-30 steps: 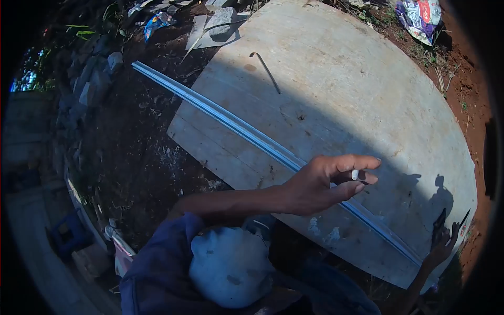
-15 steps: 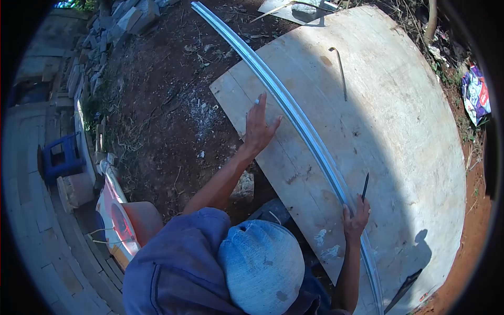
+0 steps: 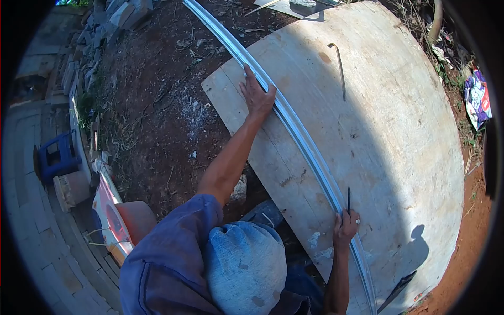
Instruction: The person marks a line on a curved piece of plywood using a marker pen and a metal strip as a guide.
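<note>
A long silvery metal channel (image 3: pixel 302 134) lies across the pale board (image 3: pixel 415 131), looking curved in this wide view. My left hand (image 3: pixel 257 97) touches the channel's left edge near its upper part, index finger and thumb spread apart; its other fingers are partly hidden. Lower down, my right hand (image 3: pixel 346 228) is closed around a dark pencil-like stick (image 3: pixel 349 198) that points up, and it rests against the channel. On the upper part of the board lies a thin bent metal rod (image 3: pixel 340 71).
Around the board is reddish soil (image 3: pixel 152 105) with debris. At the left stand a blue plastic stool (image 3: pixel 59 156) and a pinkish bucket (image 3: pixel 137 219). Stone blocks (image 3: pixel 123 16) are piled at the upper left. A purple and white bag (image 3: pixel 476 100) lies at the right.
My left hand has moved up and reached the channel's edge. My right hand has shifted slightly down and left, with the stick turned more upright. The whole view has shifted a little.
</note>
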A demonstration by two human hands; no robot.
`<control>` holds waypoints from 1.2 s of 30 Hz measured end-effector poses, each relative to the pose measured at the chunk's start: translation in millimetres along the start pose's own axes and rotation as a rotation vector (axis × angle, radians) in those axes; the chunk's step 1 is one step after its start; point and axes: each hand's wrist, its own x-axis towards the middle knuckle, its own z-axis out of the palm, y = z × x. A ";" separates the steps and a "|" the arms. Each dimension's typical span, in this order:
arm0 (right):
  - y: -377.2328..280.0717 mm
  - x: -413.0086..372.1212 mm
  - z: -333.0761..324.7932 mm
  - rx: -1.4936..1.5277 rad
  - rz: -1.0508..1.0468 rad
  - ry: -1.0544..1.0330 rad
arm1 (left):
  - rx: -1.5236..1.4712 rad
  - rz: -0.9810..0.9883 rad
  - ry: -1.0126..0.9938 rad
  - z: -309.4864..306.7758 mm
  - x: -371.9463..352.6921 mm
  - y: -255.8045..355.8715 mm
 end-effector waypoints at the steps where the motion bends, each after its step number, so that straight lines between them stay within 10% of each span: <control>1: -0.3 -0.9 -0.4 0.001 0.004 -0.005 | -0.007 0.012 0.002 0.3 -0.9 -0.2; 36: 3.5 -9.9 10.0 0.078 0.130 0.055 | 0.167 0.020 0.047 2.5 -2.0 4.3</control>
